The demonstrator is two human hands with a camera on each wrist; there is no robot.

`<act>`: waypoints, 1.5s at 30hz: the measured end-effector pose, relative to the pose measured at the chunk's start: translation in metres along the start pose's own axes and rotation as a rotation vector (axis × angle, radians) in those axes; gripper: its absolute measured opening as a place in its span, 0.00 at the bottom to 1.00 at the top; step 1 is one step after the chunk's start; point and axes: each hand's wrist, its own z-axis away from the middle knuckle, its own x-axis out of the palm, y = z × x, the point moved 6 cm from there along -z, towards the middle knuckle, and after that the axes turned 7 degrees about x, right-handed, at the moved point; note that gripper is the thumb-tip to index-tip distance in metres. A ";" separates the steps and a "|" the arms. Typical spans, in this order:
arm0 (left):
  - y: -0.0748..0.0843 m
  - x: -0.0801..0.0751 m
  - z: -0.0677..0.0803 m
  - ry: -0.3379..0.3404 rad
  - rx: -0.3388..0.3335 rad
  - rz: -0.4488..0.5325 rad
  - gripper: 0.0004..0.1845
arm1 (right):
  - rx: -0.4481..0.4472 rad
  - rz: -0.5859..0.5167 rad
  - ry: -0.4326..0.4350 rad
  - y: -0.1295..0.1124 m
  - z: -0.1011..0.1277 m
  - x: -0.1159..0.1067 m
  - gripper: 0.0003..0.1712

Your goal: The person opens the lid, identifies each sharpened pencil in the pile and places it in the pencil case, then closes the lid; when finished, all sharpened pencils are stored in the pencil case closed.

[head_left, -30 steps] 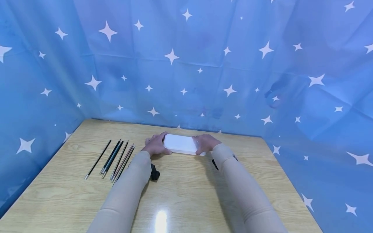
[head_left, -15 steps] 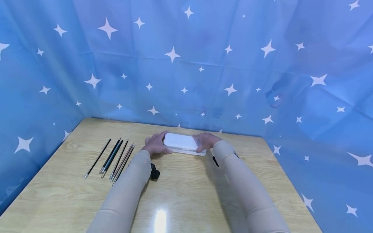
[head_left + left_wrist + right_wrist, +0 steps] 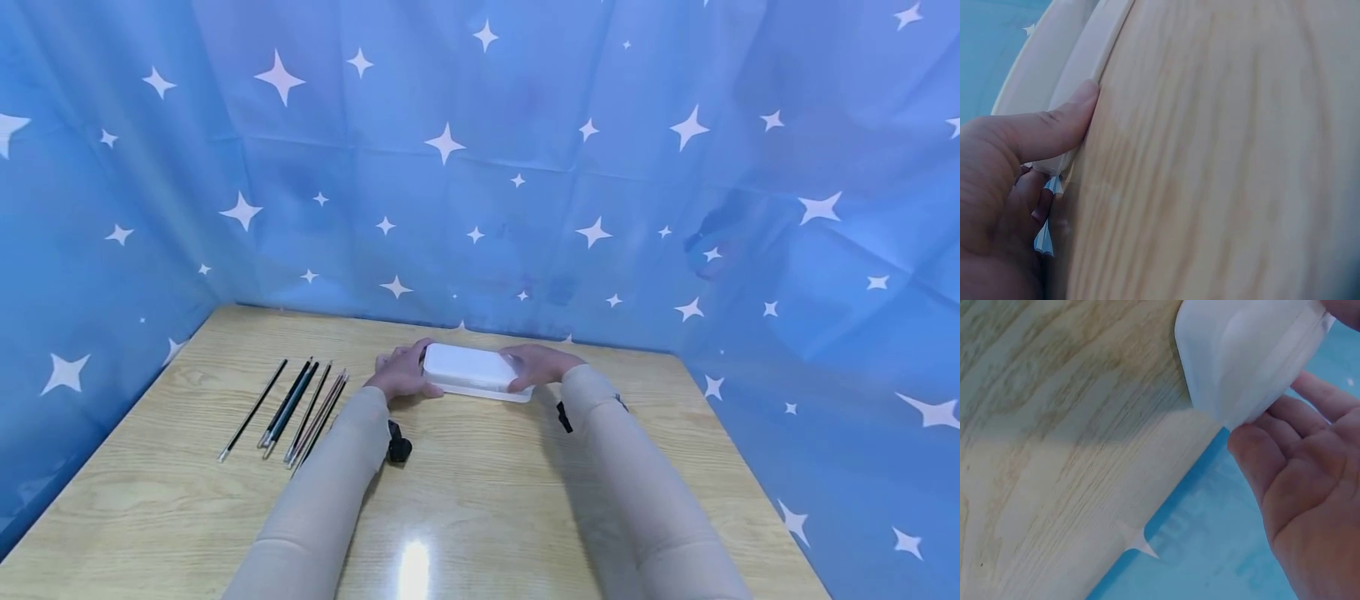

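Note:
A flat white box [image 3: 468, 367] lies on the wooden table [image 3: 480, 492] near its far edge. Its lid is raised a little, and a thin strip of the base shows below it at the front right. My left hand [image 3: 401, 375] grips the box's left end, thumb along the front edge. The left wrist view shows that thumb [image 3: 1054, 134] pressed on the box [image 3: 1079, 69]. My right hand [image 3: 536, 365] holds the right end with its fingers round the lid. In the right wrist view the box corner [image 3: 1241, 356] sits above the fingers of my right hand [image 3: 1297, 487].
Several thin dark pencils [image 3: 292, 408] lie side by side on the table's left part. Blue star-print cloth [image 3: 480, 167] walls the table on the left, back and right, close behind the box. A small black device [image 3: 397, 448] hangs under my left forearm.
The lid has lifted slightly off the base, which now shows as a strip at the front right. My right hand has shifted a little to the right. The left hand has stayed put.

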 end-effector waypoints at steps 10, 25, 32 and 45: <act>0.005 -0.003 -0.002 0.015 0.017 -0.020 0.59 | -0.091 -0.155 0.095 0.014 0.009 -0.019 0.39; 0.006 0.000 -0.002 0.056 0.006 -0.029 0.64 | -0.036 -0.391 0.241 0.038 0.009 -0.032 0.31; 0.001 0.000 -0.002 0.063 -0.016 -0.038 0.62 | -0.014 -0.606 0.315 0.041 0.001 -0.034 0.29; 0.002 -0.002 0.001 0.062 -0.017 -0.025 0.61 | 0.116 -0.884 0.440 0.049 -0.019 -0.034 0.29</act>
